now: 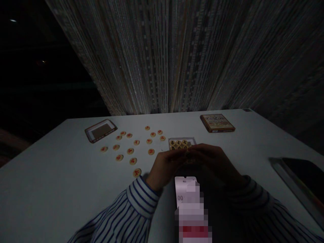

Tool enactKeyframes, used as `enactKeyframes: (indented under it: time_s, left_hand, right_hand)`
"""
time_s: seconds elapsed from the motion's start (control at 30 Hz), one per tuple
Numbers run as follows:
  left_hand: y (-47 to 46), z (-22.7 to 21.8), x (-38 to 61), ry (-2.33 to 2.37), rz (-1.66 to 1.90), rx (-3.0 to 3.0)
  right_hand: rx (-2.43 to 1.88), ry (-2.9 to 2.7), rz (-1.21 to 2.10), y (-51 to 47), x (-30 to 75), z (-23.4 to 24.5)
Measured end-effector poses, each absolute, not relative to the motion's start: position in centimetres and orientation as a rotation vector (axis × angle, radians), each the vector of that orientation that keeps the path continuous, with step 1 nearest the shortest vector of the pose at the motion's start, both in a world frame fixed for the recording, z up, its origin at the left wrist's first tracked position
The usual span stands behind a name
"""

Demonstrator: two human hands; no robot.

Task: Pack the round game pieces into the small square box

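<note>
A dim room, a ribbed grey curtain hanging behind a white table. A person in a blue-striped shirt brought both hands together over the near edge of a small open tray, which sat at the middle of the table and held pale round xiangqi pieces marked in dark characters too small to read. The left hand and right hand met fingertip to fingertip, fingers bunched close. In the gloom it could not be told whether they gripped a piece.

Left of the tray, more discs with red characters lay scattered singly across the tabletop, one just beside the left wrist. A shallow, dark-bottomed box half rested beyond them at the far left. A brown printed box lay closed at the far right, its lettering illegible. A pale slip between the forearms showed the digits "00". A dark flat slab lay at the right edge.
</note>
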State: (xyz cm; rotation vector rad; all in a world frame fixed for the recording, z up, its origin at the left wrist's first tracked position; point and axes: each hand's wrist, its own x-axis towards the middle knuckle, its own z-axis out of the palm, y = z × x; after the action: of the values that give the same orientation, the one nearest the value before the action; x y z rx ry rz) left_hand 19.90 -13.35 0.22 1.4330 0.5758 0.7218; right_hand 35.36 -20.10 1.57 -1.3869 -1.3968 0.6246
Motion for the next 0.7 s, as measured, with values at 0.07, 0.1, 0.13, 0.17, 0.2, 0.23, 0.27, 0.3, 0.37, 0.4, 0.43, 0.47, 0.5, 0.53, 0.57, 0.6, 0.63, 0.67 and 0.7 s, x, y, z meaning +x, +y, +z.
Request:
enactKeyframes:
  time_s: [0.07, 0.1, 0.13, 0.17, 0.2, 0.23, 0.27, 0.3, 0.37, 0.4, 0.43, 0.47, 0.5, 0.53, 0.57, 0.6, 0.63, 0.67, 0.7]
  left_hand:
    - [-13.32, 0.24, 19.93, 0.589, 0.731, 1.423]
    - [-13.28, 0.22, 19.96, 0.592, 0.740, 1.415]
    - [-13.24, 0.19, 19.99, 0.592, 0.749, 1.408]
    - [-13.20, 0.15, 20.02, 0.593, 0.758, 1.401]
    - [-13.16, 0.12, 20.03, 0.596, 0.767, 1.397]
    - [-13.13, 0.10, 20.05, 0.602, 0.779, 1.393]
    - [-13.11, 0.08, 20.05, 0.606, 0.789, 1.391]
    - [-13.10, 0.08, 20.04, 0.608, 0.799, 1.388]
    - [-13.09, 0.07, 20.01, 0.605, 0.813, 1.374]
    - [-13.09, 0.06, 20.00, 0.601, 0.817, 1.365]
    - [-13.10, 0.04, 19.99, 0.597, 0.818, 1.357]
    - [-13.10, 0.02, 19.98, 0.597, 0.818, 1.350]
    - [-13.11, -0.01, 19.99, 0.601, 0.817, 1.344]
    - [-13.12, -0.02, 20.01, 0.603, 0.812, 1.336]
    - [-13.15, -0.03, 20.03, 0.605, 0.805, 1.326]
    - [-13.18, -0.03, 20.06, 0.603, 0.795, 1.314]
    - [-13.23, -0.02, 20.08, 0.598, 0.783, 1.301]
    - [-13.29, 0.00, 20.10, 0.589, 0.773, 1.292]
    - [-13.35, 0.01, 20.12, 0.578, 0.765, 1.291]
  right_hand:
    - [-1.396, -1.389, 0.629, -20.09, 35.42, 1.53]
    - [-1.399, -1.387, 0.631, -20.09, 35.44, 1.52]
    - [-1.399, -1.384, 0.636, -20.10, 35.44, 1.52]
    - [-1.398, -1.383, 0.644, -20.11, 35.44, 1.52]
    - [-1.397, -1.384, 0.651, -20.12, 35.42, 1.54]
    - [-1.395, -1.386, 0.656, -20.14, 35.40, 1.56]
    - [-1.394, -1.386, 0.658, -20.15, 35.37, 1.57]
    - [-1.393, -1.383, 0.658, -20.16, 35.34, 1.58]
    - [-1.392, -1.375, 0.652, -20.17, 35.28, 1.59]
    - [-1.394, -1.371, 0.650, -20.17, 35.26, 1.59]
    - [-1.398, -1.366, 0.646, -20.17, 35.24, 1.60]
    - [-1.402, -1.360, 0.639, -20.17, 35.23, 1.62]
    - [-1.408, -1.353, 0.631, -20.18, 35.22, 1.64]
    - [-1.415, -1.345, 0.625, -20.18, 35.21, 1.67]
    - [-1.419, -1.335, 0.618, -20.19, 35.20, 1.70]
    - [-1.421, -1.325, 0.614, -20.20, 35.20, 1.72]
    - [-1.419, -1.314, 0.611, -20.20, 35.19, 1.73]
    - [-1.414, -1.302, 0.613, -20.20, 35.17, 1.72]
    - [-1.406, -1.289, 0.618, -20.19, 35.14, 1.69]
